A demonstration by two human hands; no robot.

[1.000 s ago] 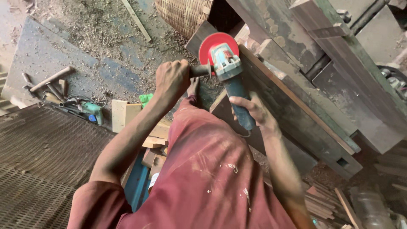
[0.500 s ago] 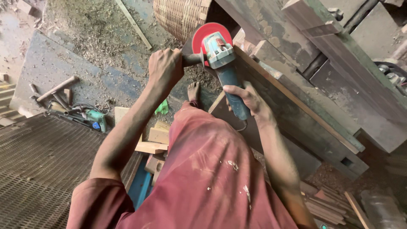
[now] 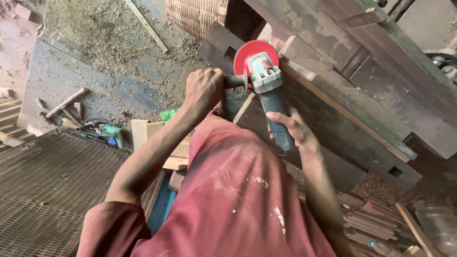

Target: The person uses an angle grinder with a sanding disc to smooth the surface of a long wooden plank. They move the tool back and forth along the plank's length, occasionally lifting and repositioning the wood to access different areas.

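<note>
sawdust-strewn workshop floor (image 3: 109,43), perforated metal mesh (image 3: 43,190), scattered hammer (image 3: 66,102). left hand (image 3: 203,88) clamps the side handle, right hand (image 3: 290,128) wraps the body of a blue angle grinder (image 3: 267,88); its red disc (image 3: 247,50) meets a dark, rough wooden beam (image 3: 342,128).

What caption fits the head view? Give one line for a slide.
Both hands grip an angle grinder, left hand on its side handle, right hand on its body, red disc against a dark plank.

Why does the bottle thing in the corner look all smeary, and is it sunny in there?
Head view: soft daylight, brightest on the sawdusty floor at top left, no harsh glare; the clear plastic bottle and offcuts at the lower right edge are blurred, while the angle grinder and both hands stay fairly sharp.
</note>
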